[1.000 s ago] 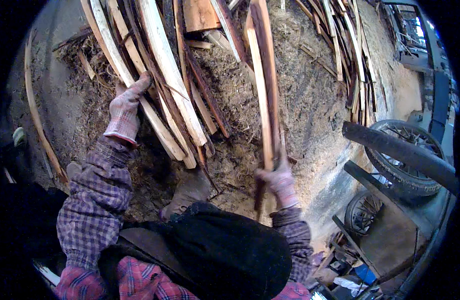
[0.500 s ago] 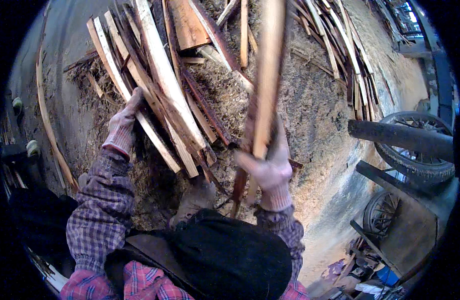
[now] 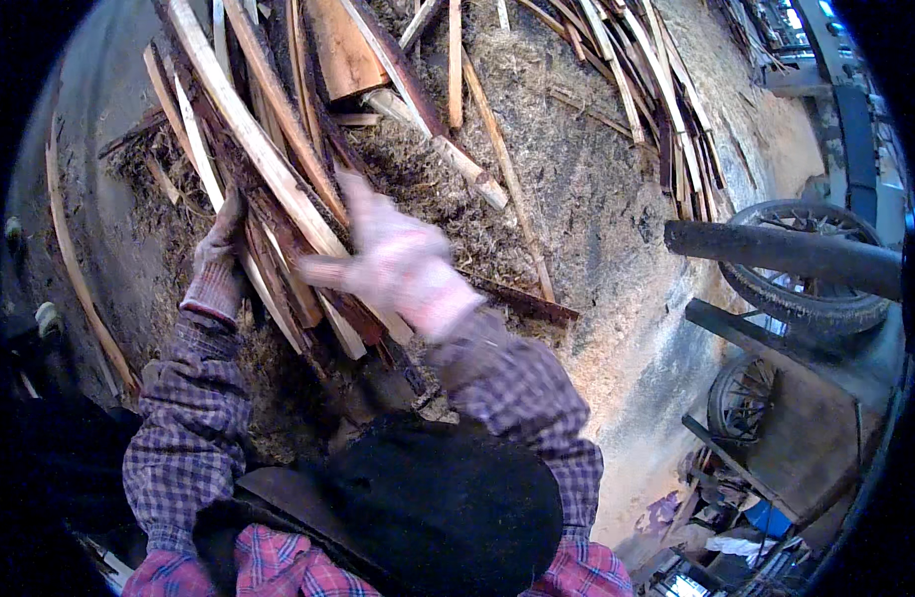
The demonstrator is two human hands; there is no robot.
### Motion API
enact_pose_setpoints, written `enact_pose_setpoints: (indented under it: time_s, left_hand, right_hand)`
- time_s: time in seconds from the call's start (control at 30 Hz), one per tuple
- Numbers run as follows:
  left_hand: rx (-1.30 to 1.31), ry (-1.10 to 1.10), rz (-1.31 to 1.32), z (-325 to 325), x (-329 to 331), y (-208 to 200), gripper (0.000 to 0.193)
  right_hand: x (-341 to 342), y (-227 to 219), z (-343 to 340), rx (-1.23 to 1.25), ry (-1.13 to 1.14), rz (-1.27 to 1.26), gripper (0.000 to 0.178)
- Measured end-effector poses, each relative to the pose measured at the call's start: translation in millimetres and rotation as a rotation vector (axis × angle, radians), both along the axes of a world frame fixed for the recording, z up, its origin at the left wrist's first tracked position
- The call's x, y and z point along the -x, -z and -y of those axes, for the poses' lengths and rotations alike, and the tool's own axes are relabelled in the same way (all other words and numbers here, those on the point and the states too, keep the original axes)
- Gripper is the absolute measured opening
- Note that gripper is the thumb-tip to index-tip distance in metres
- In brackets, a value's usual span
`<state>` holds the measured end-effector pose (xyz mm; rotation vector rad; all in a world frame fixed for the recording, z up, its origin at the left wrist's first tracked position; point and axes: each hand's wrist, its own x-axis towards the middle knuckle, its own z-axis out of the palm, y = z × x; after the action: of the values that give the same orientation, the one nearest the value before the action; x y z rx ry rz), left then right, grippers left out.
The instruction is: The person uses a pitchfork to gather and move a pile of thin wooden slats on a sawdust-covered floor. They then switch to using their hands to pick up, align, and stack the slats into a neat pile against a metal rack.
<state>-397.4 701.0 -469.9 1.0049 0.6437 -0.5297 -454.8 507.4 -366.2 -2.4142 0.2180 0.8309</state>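
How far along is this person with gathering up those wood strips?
Done: a bundle of wood strips lies gathered together on the sawdust. In hand: the gloved left hand grips the bundle's lower end, and the blurred right hand is over it, open. Left: many loose strips are scattered over the sawdust floor.

Bundle of wood slats (image 3: 278, 199): long, thin offcuts, pale sawn faces mixed with dark reddish bark edges. They lie stacked roughly parallel, slanting from upper left down toward centre, over sawdust. The lower ends are uneven, some splintered. One pale slat (image 3: 241, 127) lies uppermost, its flat face up.
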Motion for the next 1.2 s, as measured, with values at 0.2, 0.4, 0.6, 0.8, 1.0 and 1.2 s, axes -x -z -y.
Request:
enact_pose_setpoints:
  time_s: [0.2,0.4,0.6,0.8,1.0,1.2]
  left_hand:
    - [0.032,-0.029,0.02,-12.1,12.2,11.2,0.056]
    - [0.042,-0.027,0.09,-6.4,14.0,21.4,0.059]
    - [0.062,-0.02,0.064,-23.5,9.8,39.3,0.057]
    - [0.361,0.128,0.429,-34.4,12.7,49.7,0.044]
    - [0.223,0.066,0.346,-43.7,3.1,50.8,0.046]
    - [0.107,-0.014,0.198,-30.4,-0.8,43.2,0.048]
  right_hand:
    - [117.0,48.9,124.4,0.618,0.248,-0.047,0.11]
    - [162.2,89.3,155.8,0.575,0.419,-0.027,0.097]
    - [146.3,79.5,162.4,0.527,0.235,-0.252,0.064]
    - [159.4,43.8,154.6,0.537,0.155,-0.319,0.046]
    - [215.2,-2.0,166.8,0.667,0.154,0.001,0.024]
    - [290.8,-75.1,196.2,1.087,0.153,0.179,0.03]
